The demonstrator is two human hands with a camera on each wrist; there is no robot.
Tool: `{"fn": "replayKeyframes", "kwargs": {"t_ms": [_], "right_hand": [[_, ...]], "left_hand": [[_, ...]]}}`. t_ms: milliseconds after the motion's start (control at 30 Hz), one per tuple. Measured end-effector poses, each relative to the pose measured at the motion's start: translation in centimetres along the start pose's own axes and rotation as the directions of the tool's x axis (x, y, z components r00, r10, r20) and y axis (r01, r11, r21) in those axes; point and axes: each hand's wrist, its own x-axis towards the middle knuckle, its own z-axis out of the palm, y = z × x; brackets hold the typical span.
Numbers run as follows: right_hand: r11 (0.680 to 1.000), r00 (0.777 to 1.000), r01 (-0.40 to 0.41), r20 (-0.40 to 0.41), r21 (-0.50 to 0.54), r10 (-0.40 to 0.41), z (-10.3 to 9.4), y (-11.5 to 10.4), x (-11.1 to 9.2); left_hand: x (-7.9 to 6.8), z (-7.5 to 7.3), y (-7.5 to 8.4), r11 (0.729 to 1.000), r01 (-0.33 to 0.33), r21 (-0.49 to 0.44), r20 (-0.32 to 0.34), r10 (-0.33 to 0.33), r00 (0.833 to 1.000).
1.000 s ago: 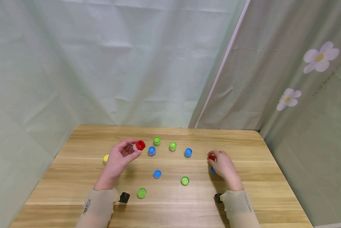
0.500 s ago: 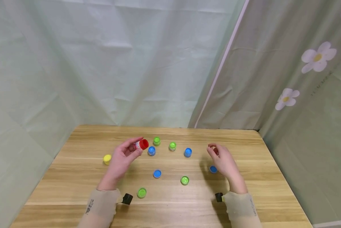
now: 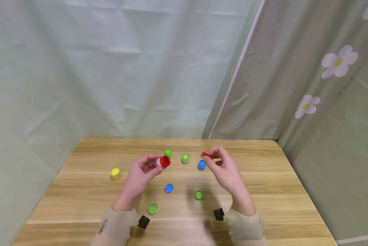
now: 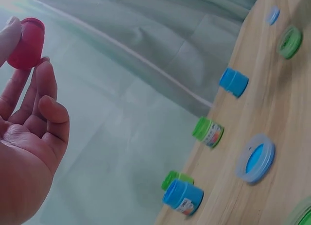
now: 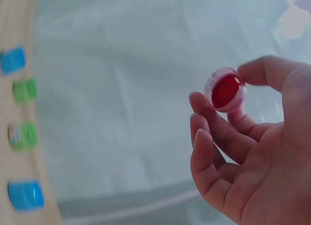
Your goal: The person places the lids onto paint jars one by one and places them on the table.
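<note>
My left hand holds a small red paint jar above the table, thumb on one side and fingers on the other. The jar is tilted, its uncovered mouth facing right. In the left wrist view the red jar sits between thumb and fingertips. Opposite it, my right hand pinches a red lid near its edge. The right wrist view shows the round red lid between thumb and fingers. A gap separates jar and lid. Just under the lid in the head view stands a blue jar.
Two green jars stand toward the back of the wooden table; a second blue jar is mostly hidden behind the red one. A yellow jar stands left. A blue lid and green lids lie in front.
My right hand has picked the red lid up off the table and carried it left toward the jar. My left hand has shifted right with the red jar.
</note>
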Motion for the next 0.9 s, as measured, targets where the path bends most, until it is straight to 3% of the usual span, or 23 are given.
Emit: {"fn": "replayKeyframes", "kwargs": {"t_ms": [200, 533, 900], "right_hand": [[0.991, 0.988, 0.13, 0.085, 0.015, -0.131, 1.5, -1.4, -0.4], [0.991, 0.986, 0.133, 0.094, 0.026, -0.135, 2.3, -2.0, -0.8], [0.967, 0.947, 0.253, 0.2, 0.019, -0.252, 2.7, -2.5, -1.2]], "left_hand": [[-0.2, 0.6, -0.1, 0.999, -0.031, -0.019, 0.045, 0.032, 0.998], [-0.3, 1.2, 0.4, 0.999, -0.028, 0.018, 0.052, 0.027, 0.998], [-0.3, 2.0, 0.5, 0.999, -0.024, 0.04, 0.056, 0.021, 0.998]]}}
